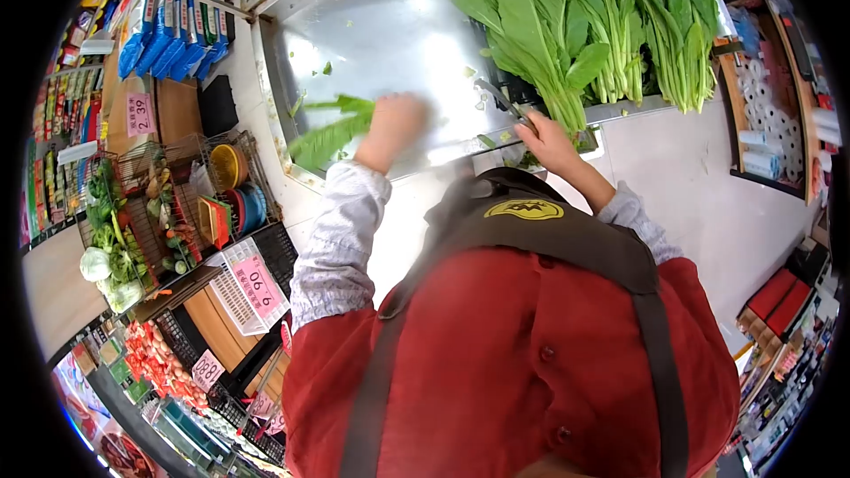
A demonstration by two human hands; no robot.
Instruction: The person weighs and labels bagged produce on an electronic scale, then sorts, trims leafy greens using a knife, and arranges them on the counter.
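My left hand (396,127) is over the left part of the metal tray, blurred by motion. Its fingers look closed around some green leaves (335,131), which stick out to the left. In my right hand (547,142), at the tray's front edge, is a knife (501,101) with its blade pointing up and left. Close beyond the knife lies a bunch of leafy greens (540,35), stems toward me. More bunches of greens (675,31) lie side by side to its right.
The shiny metal tray (354,44) has leaf scraps on it. Left of it stand blue packages (168,31), a wire basket (133,239) of vegetables and a white crate (251,288). A shelf with white rolls (768,115) is at the right. Pale floor tiles (677,168) show between.
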